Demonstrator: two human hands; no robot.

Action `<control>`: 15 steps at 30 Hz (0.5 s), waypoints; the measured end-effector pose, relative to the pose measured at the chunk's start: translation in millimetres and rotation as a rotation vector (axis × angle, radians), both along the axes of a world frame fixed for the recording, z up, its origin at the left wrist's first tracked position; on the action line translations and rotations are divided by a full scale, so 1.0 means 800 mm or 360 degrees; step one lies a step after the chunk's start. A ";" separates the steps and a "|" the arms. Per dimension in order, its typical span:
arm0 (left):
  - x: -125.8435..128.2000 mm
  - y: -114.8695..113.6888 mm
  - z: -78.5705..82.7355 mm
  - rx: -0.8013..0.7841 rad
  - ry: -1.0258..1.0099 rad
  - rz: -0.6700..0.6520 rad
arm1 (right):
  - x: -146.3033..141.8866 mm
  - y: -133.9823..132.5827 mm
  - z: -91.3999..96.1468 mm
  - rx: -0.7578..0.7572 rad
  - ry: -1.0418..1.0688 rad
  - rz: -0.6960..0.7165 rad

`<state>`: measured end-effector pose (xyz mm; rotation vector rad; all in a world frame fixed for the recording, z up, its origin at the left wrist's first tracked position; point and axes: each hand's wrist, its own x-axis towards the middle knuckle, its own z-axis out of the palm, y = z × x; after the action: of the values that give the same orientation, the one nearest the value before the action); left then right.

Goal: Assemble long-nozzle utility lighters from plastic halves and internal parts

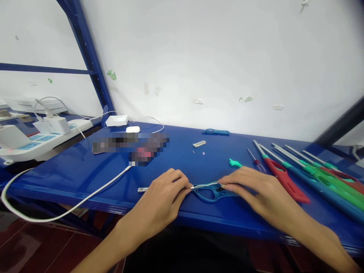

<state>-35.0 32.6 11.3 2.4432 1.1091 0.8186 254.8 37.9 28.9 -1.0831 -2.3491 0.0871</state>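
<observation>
Near the front edge of the blue table lies a blue lighter casing with a large trigger opening, between my two hands. My left hand pinches one end of a thin, pale wire at the casing's left end. A silver lighter tube sticks out to the left from behind this hand. My right hand has thumb and fingers closed around the wire's other end, over the casing's right part, which it covers. A small green piece lies just beyond my right hand.
Several long-necked lighters, one of them red, lie at the right beside a small screwdriver. Farther back are another blue casing part and a whitish part. At left are blurred devices, a white cable and a power strip.
</observation>
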 end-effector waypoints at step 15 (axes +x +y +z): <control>0.001 -0.002 0.001 0.0038 0.0035 0.0008 | -0.005 -0.010 -0.002 0.0029 0.0089 -0.0014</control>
<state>-34.4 31.3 11.9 2.4757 1.1197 0.8129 251.1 29.6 27.0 -1.0690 -2.2910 0.0912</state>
